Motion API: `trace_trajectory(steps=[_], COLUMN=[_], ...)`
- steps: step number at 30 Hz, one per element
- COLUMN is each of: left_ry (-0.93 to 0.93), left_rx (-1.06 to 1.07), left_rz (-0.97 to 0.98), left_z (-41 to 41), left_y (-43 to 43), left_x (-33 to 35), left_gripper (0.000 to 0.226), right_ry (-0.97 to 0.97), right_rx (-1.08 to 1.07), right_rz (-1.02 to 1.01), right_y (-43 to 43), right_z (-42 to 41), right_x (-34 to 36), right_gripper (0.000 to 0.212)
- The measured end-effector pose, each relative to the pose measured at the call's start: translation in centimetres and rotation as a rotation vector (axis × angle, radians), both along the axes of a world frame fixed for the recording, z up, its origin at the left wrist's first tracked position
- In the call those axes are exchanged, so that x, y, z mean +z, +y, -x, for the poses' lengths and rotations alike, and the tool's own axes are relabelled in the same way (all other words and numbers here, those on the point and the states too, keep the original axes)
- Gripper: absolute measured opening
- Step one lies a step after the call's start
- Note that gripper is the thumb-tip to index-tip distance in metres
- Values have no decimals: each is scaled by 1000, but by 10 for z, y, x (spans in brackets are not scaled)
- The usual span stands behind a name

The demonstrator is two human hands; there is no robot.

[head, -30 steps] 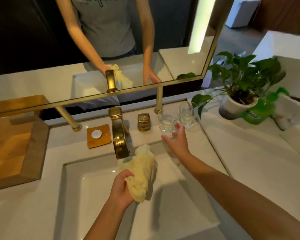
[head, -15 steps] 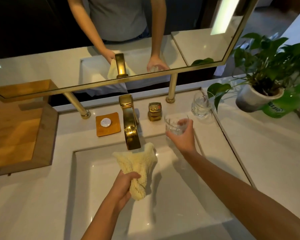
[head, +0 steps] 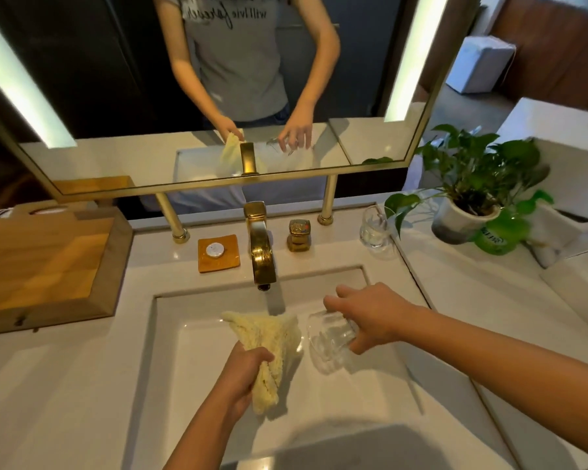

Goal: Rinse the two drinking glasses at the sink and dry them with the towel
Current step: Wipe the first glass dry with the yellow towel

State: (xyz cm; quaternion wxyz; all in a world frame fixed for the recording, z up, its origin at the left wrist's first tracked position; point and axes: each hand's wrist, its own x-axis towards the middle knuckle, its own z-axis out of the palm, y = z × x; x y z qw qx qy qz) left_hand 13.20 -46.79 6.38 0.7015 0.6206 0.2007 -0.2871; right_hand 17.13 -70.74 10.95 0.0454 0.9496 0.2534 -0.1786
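Right hand: the right hand (head: 370,320) is closed around a clear drinking glass (head: 330,340), tipped on its side with the mouth facing left, held over the right half of the sink basin (head: 190,351).
Left hand: the left hand (head: 241,374) is clenched on a bunched yellow towel (head: 269,344); the towel's loose upper end fans out just left of the glass mouth, and whether the two touch cannot be told.
Second glass: the other glass (head: 374,228) stands upright on the counter (head: 65,385) at the far right, near a leaf of the potted plant (head: 469,198).
Faucet: the gold spout (head: 262,252) shows no stream, and its square handle (head: 299,234) sits just to its right.
Step, as judged: towel meeting glass over the basin looks like drying, though whether this glass has been rinsed cannot be read.
Risk, slipping: a wet, smooth glass held sideways by its base end could slide out and strike the hard basin.
Risk, towel: the hanging tail could dip into any water in the basin and then smear rather than dry.
Risk, second glass: reaching far right past the leaves could knock it over.
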Motion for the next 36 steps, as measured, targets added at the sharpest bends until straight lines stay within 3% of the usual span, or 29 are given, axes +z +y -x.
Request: trace_trajectory(steps=[8,13,16,19,21,23,25,27,29,31,33,36], left_ry=[-64,-402,-567,-803,-900,-875,-757,-538,-246,-3,84,91], left_rx=[-128,-275,-397,-570,-681,-709,-608,-444,-310,-263,-318,-358], left_rz=[229,-47,-216,-497,-624,-597,-403,-165,149,415,533,646], left_z=[14,5,5,5,4,2,-1,-10,-18,-21,-20,-16], left_y=[-12,-7,-7,-6,-4,-1,5,12,17,18,17,17], left_x=[43,78,92,95,100,104,106,108,108,108,105,108], left_gripper=[53,28,33,41,32,27,23,32,42,53,59,61], right_ry=[153,264,574,1142,1455,1541,1420,1003,436,17,-210,-290], right_rx=[-18,-161,-298,-504,-545,-526,-553,-504,-208,155,318,324], right_rz=[-444,-858,-1060,-1247,-1316,-1310,-1236,-1116,-900,-618,-566,-727], right_y=[30,40,44,46,50,53,53,53,52,55,55,56], right_z=[15,10,9,13,19,20,14,9,9,13,16,17], right_x=[25,28,30,17,8,7,22,47,71,79,75,73], right_gripper=[59,53,59,74,61,54,69,74,80,88,76,61])
